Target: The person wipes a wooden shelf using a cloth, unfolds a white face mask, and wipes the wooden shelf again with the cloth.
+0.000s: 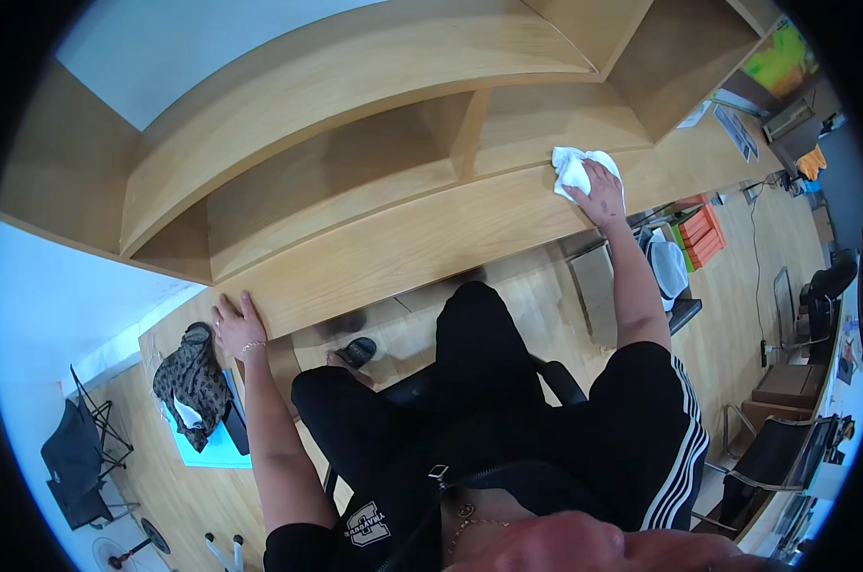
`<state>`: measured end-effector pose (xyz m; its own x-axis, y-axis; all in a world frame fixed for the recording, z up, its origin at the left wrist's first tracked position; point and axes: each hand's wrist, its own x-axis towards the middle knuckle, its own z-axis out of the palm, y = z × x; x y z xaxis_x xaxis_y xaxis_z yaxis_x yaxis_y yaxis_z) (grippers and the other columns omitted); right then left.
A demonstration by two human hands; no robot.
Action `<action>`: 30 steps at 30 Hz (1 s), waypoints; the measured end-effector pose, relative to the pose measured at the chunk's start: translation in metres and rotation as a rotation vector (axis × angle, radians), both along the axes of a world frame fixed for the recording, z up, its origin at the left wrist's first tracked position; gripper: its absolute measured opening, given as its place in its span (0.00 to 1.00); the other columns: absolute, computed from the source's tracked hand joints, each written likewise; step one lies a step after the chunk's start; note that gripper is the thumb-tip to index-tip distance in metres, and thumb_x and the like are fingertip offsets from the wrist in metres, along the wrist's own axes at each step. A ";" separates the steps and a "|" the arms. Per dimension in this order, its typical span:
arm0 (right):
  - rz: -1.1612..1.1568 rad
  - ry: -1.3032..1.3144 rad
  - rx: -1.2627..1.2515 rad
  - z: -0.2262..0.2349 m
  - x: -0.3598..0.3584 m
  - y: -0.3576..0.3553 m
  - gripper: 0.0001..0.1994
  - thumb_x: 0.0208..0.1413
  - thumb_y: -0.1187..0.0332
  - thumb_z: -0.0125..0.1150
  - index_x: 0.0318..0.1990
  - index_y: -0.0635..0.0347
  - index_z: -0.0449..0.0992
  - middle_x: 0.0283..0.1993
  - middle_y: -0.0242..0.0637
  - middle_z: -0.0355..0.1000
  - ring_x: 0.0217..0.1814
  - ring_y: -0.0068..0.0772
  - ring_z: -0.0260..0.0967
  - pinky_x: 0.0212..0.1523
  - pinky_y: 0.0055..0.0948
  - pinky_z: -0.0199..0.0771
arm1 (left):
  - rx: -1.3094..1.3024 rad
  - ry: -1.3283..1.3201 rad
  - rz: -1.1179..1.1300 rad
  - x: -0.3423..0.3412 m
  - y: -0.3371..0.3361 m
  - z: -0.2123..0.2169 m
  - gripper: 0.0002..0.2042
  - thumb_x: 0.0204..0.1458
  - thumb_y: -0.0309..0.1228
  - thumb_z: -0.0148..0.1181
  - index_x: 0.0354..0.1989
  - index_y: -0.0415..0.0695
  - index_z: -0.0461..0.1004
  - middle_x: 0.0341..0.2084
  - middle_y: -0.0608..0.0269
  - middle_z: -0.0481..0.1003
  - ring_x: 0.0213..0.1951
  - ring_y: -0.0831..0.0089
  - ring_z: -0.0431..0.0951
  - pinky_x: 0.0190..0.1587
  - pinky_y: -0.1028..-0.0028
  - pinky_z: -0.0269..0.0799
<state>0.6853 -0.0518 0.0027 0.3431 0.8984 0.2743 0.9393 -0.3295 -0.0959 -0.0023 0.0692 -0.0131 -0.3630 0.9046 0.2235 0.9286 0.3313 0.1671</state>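
Observation:
My right hand (601, 197) presses a bunched white cloth (572, 172) onto the light wooden desk (393, 248), toward its right part. The fingers lie over the cloth and partly sink into its folds. My left hand (239, 329) rests at the desk's left end, fingers spread, with nothing in it. Behind the desktop stands a wooden shelf unit (355, 91) with several open compartments; the cloth lies just in front of its lower right compartment.
Left of the desk, a dark patterned garment (191, 381) lies over a light blue item (212, 448). A folding chair (74, 448) stands further left. Under the desk's right side are a cardboard box (594, 291) and orange-red crates (703, 236). A cable (758, 257) runs along the floor.

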 end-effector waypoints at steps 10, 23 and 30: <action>-0.032 0.014 0.011 -0.004 0.044 -0.007 0.35 0.50 0.40 0.58 0.60 0.53 0.69 0.66 0.36 0.64 0.69 0.41 0.57 0.67 0.46 0.54 | -0.027 -0.006 -0.003 -0.002 0.003 0.000 0.35 0.58 0.62 0.42 0.65 0.50 0.64 0.65 0.47 0.60 0.64 0.51 0.62 0.64 0.53 0.55; -0.192 0.031 0.036 -0.027 0.071 0.004 0.37 0.52 0.39 0.55 0.64 0.54 0.65 0.68 0.37 0.62 0.70 0.43 0.56 0.68 0.46 0.52 | -0.005 0.034 0.009 -0.008 0.002 -0.005 0.34 0.57 0.62 0.44 0.64 0.50 0.65 0.64 0.48 0.63 0.62 0.51 0.65 0.62 0.54 0.60; -0.349 0.009 -0.051 -0.030 0.036 0.002 0.36 0.55 0.40 0.52 0.66 0.53 0.62 0.70 0.40 0.59 0.73 0.46 0.52 0.67 0.56 0.51 | 0.044 0.036 0.014 0.005 0.003 -0.003 0.33 0.57 0.60 0.45 0.64 0.50 0.66 0.64 0.48 0.63 0.64 0.52 0.63 0.65 0.52 0.55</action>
<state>0.7213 -0.0495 -0.0271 0.6341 0.7390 0.2275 0.7684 -0.6350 -0.0790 0.0030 0.0720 -0.0165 -0.3670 0.8883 0.2761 0.9294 0.3377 0.1488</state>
